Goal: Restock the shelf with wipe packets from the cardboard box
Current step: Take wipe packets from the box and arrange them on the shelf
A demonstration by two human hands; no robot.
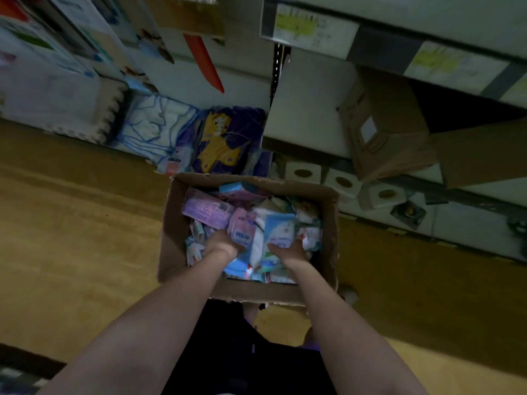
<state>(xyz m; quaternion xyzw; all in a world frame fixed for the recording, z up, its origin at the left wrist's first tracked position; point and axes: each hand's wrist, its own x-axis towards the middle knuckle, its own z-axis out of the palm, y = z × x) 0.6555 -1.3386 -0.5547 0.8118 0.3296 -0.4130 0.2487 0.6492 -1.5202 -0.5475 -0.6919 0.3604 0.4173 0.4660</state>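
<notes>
Left hand (221, 244) buried among wipe packets (251, 232) in cardboard box (330, 223), frame centre; fingers hidden, grip unreadable. Right hand (291, 252) touches blue packet (281, 229); its closure also unclear. Risk: loose, slippery heap, so a scooped bundle may spill. Shelf (427, 52), upper right, blurred, labels illegible.

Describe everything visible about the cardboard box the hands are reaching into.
The cardboard box is brown, open-topped, with ragged torn edges at its rim. It sits on the yellowish floor before the shelving, filled with a loose jumble of pink, blue and white wipe packets. The left hand and right hand both reach in among the packets.
</notes>
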